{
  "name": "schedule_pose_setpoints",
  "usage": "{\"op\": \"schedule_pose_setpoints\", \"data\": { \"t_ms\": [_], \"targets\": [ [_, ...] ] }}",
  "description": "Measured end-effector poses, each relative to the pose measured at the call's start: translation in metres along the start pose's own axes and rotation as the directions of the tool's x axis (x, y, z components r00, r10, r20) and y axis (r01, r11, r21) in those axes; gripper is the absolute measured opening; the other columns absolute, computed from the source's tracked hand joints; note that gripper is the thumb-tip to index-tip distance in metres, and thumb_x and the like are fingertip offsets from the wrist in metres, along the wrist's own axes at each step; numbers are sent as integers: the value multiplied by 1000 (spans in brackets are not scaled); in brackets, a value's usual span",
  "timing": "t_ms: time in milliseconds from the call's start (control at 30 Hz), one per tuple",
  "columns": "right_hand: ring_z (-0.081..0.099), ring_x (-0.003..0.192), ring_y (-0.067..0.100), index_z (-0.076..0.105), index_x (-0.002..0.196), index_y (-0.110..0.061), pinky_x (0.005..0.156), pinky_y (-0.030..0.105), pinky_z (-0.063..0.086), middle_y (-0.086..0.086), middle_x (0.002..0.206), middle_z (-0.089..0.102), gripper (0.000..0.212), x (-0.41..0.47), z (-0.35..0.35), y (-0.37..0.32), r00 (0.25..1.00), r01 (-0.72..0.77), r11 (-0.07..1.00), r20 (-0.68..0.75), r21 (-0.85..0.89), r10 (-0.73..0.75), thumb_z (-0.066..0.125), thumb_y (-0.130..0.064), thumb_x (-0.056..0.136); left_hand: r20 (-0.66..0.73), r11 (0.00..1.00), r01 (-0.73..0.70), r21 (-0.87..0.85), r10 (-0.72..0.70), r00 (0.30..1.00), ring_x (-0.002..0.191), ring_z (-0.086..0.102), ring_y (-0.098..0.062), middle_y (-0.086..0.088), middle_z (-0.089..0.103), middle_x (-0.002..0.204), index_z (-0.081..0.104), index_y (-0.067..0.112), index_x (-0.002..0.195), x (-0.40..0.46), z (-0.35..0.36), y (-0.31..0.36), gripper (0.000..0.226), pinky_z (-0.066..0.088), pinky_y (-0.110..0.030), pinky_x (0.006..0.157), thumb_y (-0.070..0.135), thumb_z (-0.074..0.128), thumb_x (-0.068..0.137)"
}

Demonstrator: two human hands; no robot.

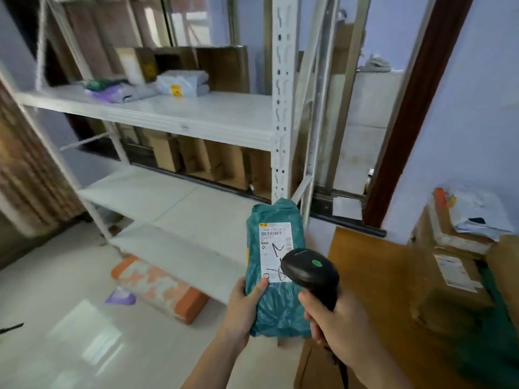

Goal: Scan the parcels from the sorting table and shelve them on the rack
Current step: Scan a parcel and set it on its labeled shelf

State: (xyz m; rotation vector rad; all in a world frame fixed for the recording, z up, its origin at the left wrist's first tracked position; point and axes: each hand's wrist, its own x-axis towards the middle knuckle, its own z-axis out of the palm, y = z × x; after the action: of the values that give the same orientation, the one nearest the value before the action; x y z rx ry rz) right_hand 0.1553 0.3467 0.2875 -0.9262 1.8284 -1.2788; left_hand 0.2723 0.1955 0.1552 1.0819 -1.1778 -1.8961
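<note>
My left hand (243, 307) grips a teal plastic parcel (276, 301) by its lower left edge, thumb on the white shipping label (275, 249). My right hand (341, 329) grips a black barcode scanner (310, 270) with a green light on top; its head hovers over the label's lower right corner. The white metal rack (196, 116) stands just behind the parcel. On its upper shelf lie soft bagged parcels (182, 84) and upright cardboard boxes (222, 68). The brown sorting table (370, 265) is at the right with cardboard boxes (449, 279) on it.
An orange patterned parcel (161, 287) and a purple bag (120, 296) lie on the tiled floor under the rack. The two lower rack shelves (157, 192) are bare in front, with boxes at the back. A dark door frame (407, 113) rises at the right.
</note>
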Motion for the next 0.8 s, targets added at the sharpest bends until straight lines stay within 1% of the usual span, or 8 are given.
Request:
{"op": "schedule_pose_setpoints", "data": {
  "t_ms": [67, 167, 300, 367, 433, 533, 667, 800],
  "targets": [
    [52, 43, 20, 60, 90, -6, 43, 27, 45, 7, 52, 58, 15, 8, 27, -14, 999, 37, 999, 41, -34, -36, 64, -18, 95, -104, 999, -21, -35, 17, 994, 104, 78, -36, -15, 79, 115, 59, 8, 132, -4, -37, 10, 52, 62, -54, 94, 29, 83, 91],
    [58, 46, 21, 63, 87, -6, 50, 31, 51, 11, 54, 64, 20, 21, 68, -42, 991, 88, 993, 107, -82, -79, 67, -24, 93, -217, 996, -74, -59, 60, 974, 105, 78, -35, -13, 79, 117, 61, 10, 132, -8, -94, 32, 64, 60, -57, 97, 34, 91, 80],
    [53, 41, 15, 62, 82, -7, 44, 21, 47, 3, 49, 60, 20, 32, 125, -89, 974, 165, 983, 171, -76, -150, 65, -23, 94, -301, 983, -168, -80, 137, 944, 104, 78, -30, -8, 80, 116, 62, 14, 131, -12, -161, 76, 46, 64, -48, 89, 26, 82, 91],
    [52, 42, 16, 60, 80, -4, 46, 24, 48, 4, 49, 58, 23, 37, 153, -108, 966, 191, 980, 186, -58, -177, 64, -21, 95, -325, 973, -217, -75, 182, 928, 105, 78, -28, -7, 79, 118, 61, 14, 131, -13, -190, 102, 50, 65, -45, 85, 29, 82, 89],
    [52, 44, 16, 60, 80, -6, 48, 26, 49, 4, 50, 58, 24, 44, 183, -124, 958, 214, 975, 209, -63, -197, 63, -23, 96, -333, 968, -248, -44, 220, 917, 105, 78, -28, -6, 79, 120, 60, 14, 133, -13, -218, 126, 60, 64, -48, 90, 36, 85, 82],
    [52, 44, 12, 61, 84, -11, 47, 21, 49, 0, 51, 59, 18, 53, 225, -148, 949, 230, 972, 233, -50, -213, 61, -24, 97, -325, 962, -273, -20, 252, 912, 104, 79, -26, -4, 79, 120, 59, 18, 133, -9, -259, 159, 52, 65, -47, 89, 33, 82, 89],
    [52, 44, 12, 60, 87, -13, 47, 20, 48, -1, 50, 59, 15, 64, 270, -179, 935, 263, 964, 255, -34, -246, 61, -25, 97, -312, 949, -315, -13, 296, 903, 105, 78, -27, -4, 78, 122, 57, 20, 136, -3, -303, 200, 60, 64, -47, 87, 37, 84, 85],
    [53, 47, 12, 62, 90, -15, 49, 21, 48, 1, 56, 61, 12, 79, 310, -210, 922, 275, 961, 283, -3, -263, 62, -25, 96, -327, 933, -359, -5, 338, 882, 102, 79, -25, -4, 79, 120, 58, 19, 136, 10, -337, 239, 49, 65, -37, 75, 30, 78, 93]
  ]
}}
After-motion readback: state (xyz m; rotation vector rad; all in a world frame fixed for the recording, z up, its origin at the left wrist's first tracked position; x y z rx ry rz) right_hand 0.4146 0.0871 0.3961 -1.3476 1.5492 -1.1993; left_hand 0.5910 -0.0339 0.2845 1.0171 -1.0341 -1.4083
